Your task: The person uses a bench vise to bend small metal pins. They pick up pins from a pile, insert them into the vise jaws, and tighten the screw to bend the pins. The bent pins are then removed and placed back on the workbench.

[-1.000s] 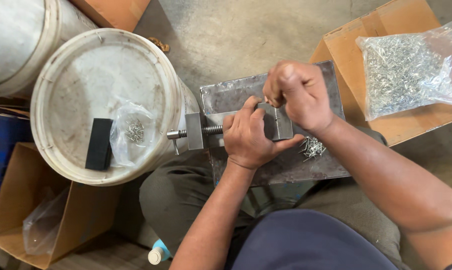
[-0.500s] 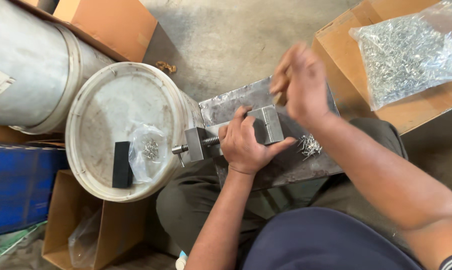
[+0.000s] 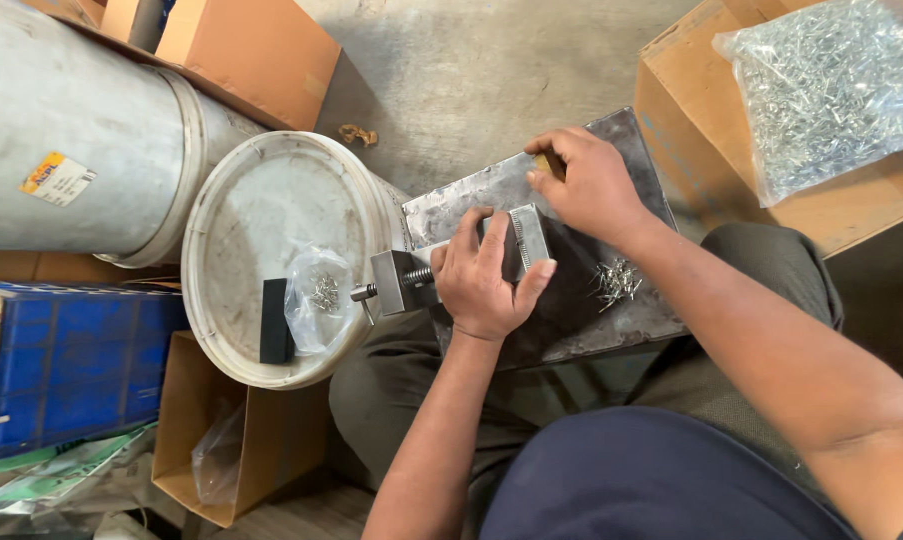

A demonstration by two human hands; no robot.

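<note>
Left hand (image 3: 486,280) clasps ribbed steel vise (image 3: 441,265); right hand (image 3: 591,185) pinches brass piece (image 3: 549,163).

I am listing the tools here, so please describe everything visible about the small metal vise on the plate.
The small vise is grey bare metal, lying on a scuffed steel plate across the person's lap. A threaded screw with a crossbar handle sticks out towards the white bucket lid. One ridged jaw face shows. The left hand covers its middle; the right hand rests just beyond it.
</note>
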